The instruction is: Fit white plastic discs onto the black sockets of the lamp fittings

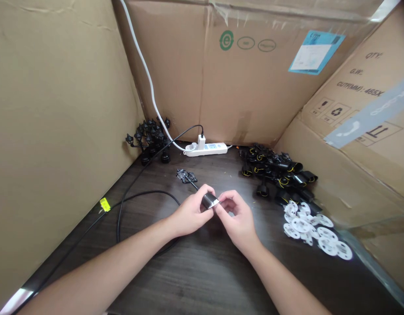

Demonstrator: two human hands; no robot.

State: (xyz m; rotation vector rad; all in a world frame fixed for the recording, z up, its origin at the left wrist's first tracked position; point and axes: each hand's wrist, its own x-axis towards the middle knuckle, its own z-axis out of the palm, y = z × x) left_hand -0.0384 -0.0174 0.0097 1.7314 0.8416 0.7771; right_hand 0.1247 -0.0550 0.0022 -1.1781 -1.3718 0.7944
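The black sleeve is held above the dark wooden surface, in the middle of the view, with a small shiny piece showing at its end. The left hand is closed around the sleeve, and the right hand is partly curled, with its fingertips pinched at the shiny end. A small dark part is lying just beyond the left hand, and a thin stem appears to run from it toward the sleeve, but the joint is hidden by the fingers.

As far as can be judged, the work is partly advanced. The black pieces in the right heap are seen with sleeves and yellow wires, while no yellow wire can be seen on the black pieces in the left heap. A group of white plastic discs is lying beside the right heap. Their number cannot be counted exactly.

A power strip is placed at the back, against a cardboard wall. A black cable is curved over the surface, to the left of the hands, and a white cable is running down the wall.
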